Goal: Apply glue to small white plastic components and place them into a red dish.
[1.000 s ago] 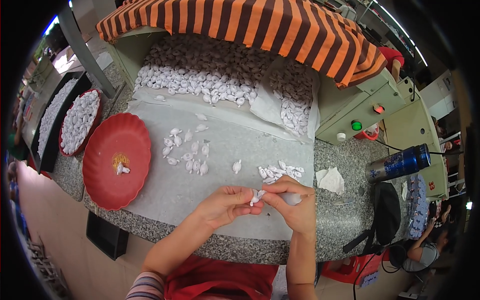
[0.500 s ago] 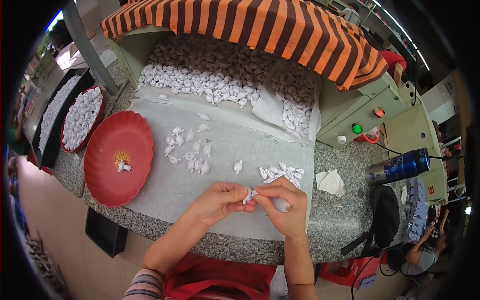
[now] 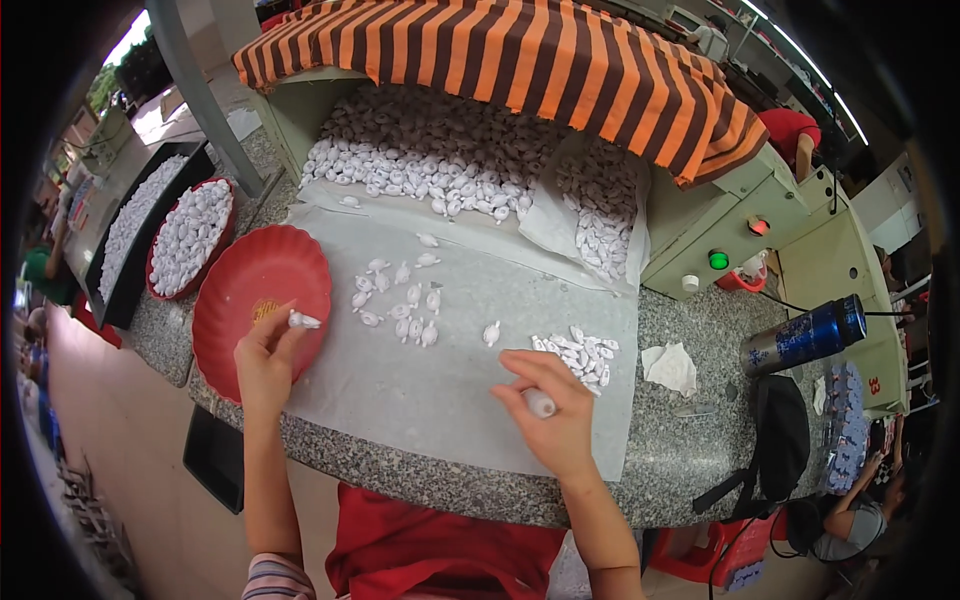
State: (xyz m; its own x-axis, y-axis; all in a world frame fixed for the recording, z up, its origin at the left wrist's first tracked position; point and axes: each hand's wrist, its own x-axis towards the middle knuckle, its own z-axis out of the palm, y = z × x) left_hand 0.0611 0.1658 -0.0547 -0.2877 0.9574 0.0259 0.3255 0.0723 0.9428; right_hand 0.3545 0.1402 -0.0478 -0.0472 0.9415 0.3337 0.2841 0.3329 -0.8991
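- The left hand (image 3: 266,362), left of the frame's centre, has thumb and fingertips pinched on a small white oval piece (image 3: 304,320) with stubby projections.
- That piece shows over the right part of the red fluted dish (image 3: 225,290); whether it touches the dish cannot be told from this angle.
- The fingers cover some of the dish's middle, so what lies beneath them is hidden; tilting the hand aside would open the view for a clean placement.
- A light pinch by the body seems best, sparing the thin projections; lowering the piece close to the dish floor before parting the fingers would avoid a bounce.
- The right hand (image 3: 563,412), right of centre, is curled around a pale cylinder (image 3: 540,403), whose rounded end pokes out; its thumb and forefinger stand apart at the front.
- Keeping that cylinder well clear of the slender white pieces (image 3: 585,355) just beyond the knuckles would be wise, as a careless sweep could scatter them.
- A lone white piece (image 3: 491,333) lies near the centre on the translucent sheet (image 3: 400,415), with a loose group of similar pieces (image 3: 402,311) to its left; spacing like this makes single pieces easy to pick.
- Many more white pieces (image 3: 420,180) heap under the striped cloth (image 3: 560,70) at the top.
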